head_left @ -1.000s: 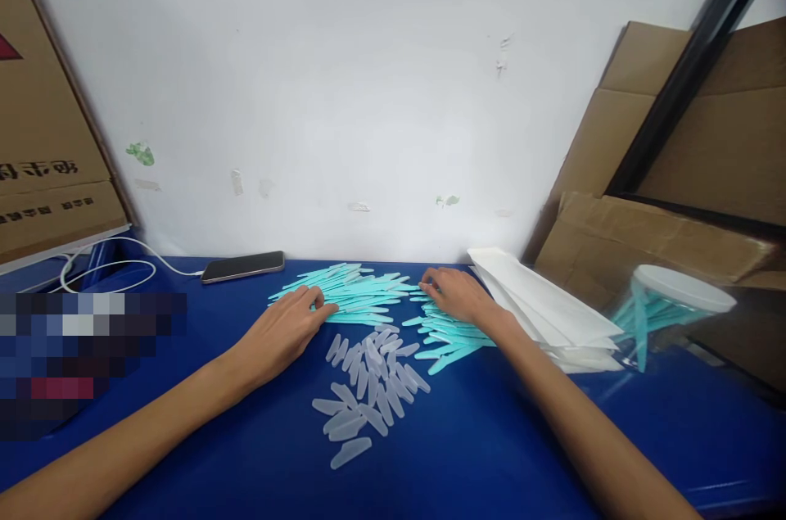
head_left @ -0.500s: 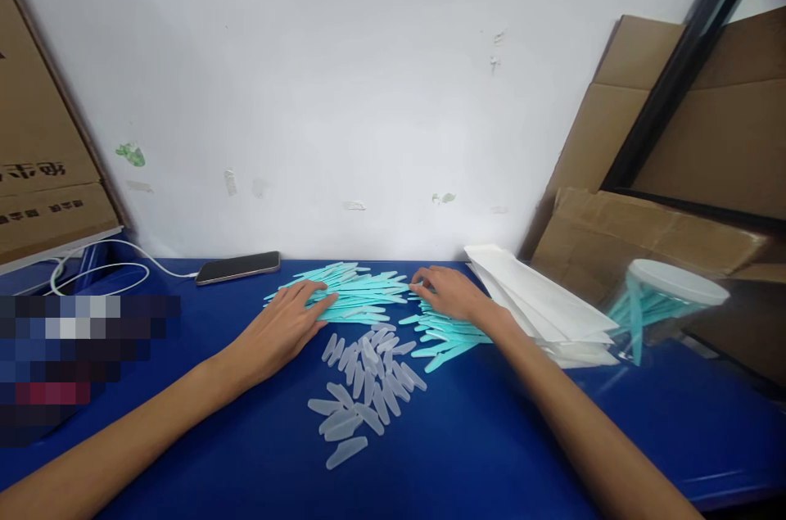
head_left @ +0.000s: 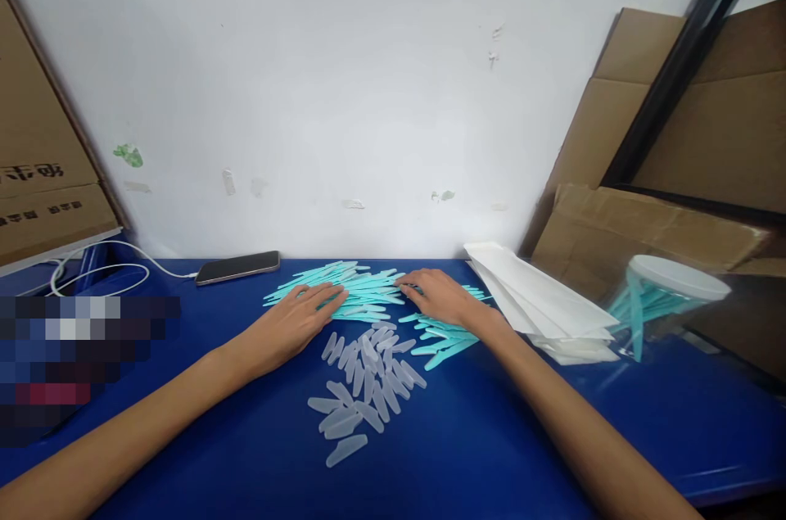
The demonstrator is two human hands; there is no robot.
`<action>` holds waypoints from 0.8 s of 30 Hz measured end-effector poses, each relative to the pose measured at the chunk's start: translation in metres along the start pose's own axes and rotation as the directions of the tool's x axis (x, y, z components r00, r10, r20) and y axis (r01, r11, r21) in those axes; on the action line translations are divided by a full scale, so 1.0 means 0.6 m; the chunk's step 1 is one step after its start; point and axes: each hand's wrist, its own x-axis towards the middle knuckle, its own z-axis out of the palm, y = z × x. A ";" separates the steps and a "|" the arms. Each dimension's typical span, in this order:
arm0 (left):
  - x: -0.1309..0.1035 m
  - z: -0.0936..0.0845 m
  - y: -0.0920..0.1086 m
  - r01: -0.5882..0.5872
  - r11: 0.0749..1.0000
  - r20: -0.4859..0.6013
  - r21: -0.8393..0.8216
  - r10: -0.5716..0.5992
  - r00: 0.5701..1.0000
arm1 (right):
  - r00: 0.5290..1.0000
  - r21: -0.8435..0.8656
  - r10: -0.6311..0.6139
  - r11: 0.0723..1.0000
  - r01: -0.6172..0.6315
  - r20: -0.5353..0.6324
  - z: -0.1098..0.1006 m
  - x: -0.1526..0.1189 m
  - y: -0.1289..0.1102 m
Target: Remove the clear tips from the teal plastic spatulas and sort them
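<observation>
My left hand (head_left: 300, 319) lies over the front of a pile of turquoise eyebrow razors (head_left: 368, 287), fingers stretched out and touching them. At the right end of that pile, the fingertips of my right hand (head_left: 437, 296) meet the razor ends, fingers slightly bent and apart. Its palm is above a second heap of turquoise razors (head_left: 445, 340) and hides part of it. No razor is visibly gripped by either hand. Translucent plastic blade covers (head_left: 368, 381) are scattered in front of the piles, between my forearms.
A phone (head_left: 238, 267) with a white cable (head_left: 163, 258) lies at the back left of the blue table (head_left: 258, 454). White paper envelopes (head_left: 540, 299) are stacked right of the razors. Beyond them is a clear tub (head_left: 681, 278) of turquoise razors, near cardboard boxes (head_left: 651, 233).
My left hand has slid slightly right along the razor pile. My right hand has moved a little left, its fingertips now at the pile's right end.
</observation>
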 end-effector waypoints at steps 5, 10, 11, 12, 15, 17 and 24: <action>-0.001 0.006 -0.004 0.003 1.000 -0.023 -0.021 -0.004 1.000 | 1.000 0.136 -0.023 0.990 0.025 -0.015 -0.002 0.000 -0.013; 0.005 0.005 0.001 0.025 1.000 -0.027 0.014 -0.025 0.999 | 0.990 -0.005 0.090 0.996 -0.091 -0.110 -0.012 0.002 0.007; 0.006 0.004 0.002 0.028 0.999 -0.016 0.033 -0.027 0.999 | 0.988 -0.042 0.105 0.993 -0.110 -0.110 -0.013 0.002 0.012; 0.008 0.002 0.003 0.031 0.998 -0.004 0.052 -0.031 1.000 | 0.988 -0.067 0.113 0.991 -0.120 -0.102 -0.012 0.002 0.017; 0.011 -0.004 0.005 0.036 0.994 0.024 0.099 -0.038 0.999 | 0.992 -0.077 0.103 0.991 -0.108 -0.068 -0.007 0.002 0.021; 0.012 -0.007 0.007 0.030 0.993 0.042 0.116 -0.035 0.999 | 0.994 -0.076 0.094 0.992 -0.098 -0.058 -0.004 0.003 0.017; 0.012 -0.013 0.009 0.044 0.993 0.076 0.107 -0.053 0.996 | 0.991 -0.052 0.121 0.991 -0.124 -0.053 0.000 0.003 0.006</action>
